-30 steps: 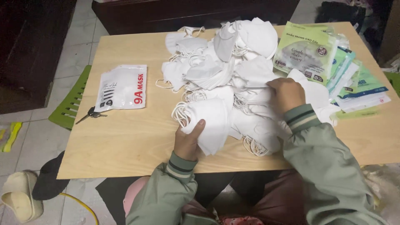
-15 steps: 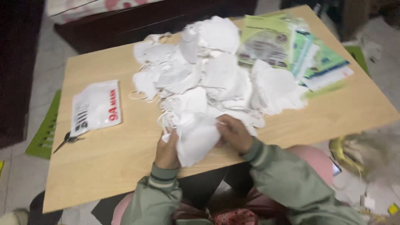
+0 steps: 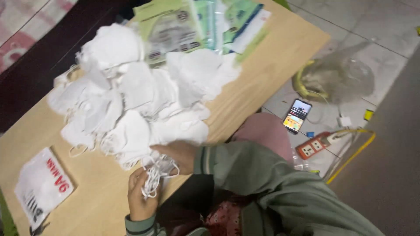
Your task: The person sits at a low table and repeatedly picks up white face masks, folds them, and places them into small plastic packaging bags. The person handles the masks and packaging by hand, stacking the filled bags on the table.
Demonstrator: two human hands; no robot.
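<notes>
My left hand (image 3: pixel 141 196) is curled shut around a bunch of thin white ear loops (image 3: pixel 153 181), the cords gathered between thumb and fingers just off the near edge of the wooden table (image 3: pixel 271 65). My right hand (image 3: pixel 177 155) lies flat and blurred just above it, fingers closed down on the white mask (image 3: pixel 131 137) these loops belong to, pinning its near edge; how tightly it grips I cannot tell through the blur. The mask sits at the near rim of the big pile of white masks (image 3: pixel 135 87), touching its neighbours, so it lies up and slightly left of my left hand, with the loops running down from it toward my left palm. That line, from mask body to bunched cords, runs roughly toward me across the table edge, and my hands sit at its two ends, almost touching. The right hand is the nearer one to the mask body; the left is nearer the loose cord ends. Well off to the left lies a flat white printed packet (image 3: pixel 41 185), and beyond the pile a fan of green packets (image 3: pixel 192 22).
</notes>
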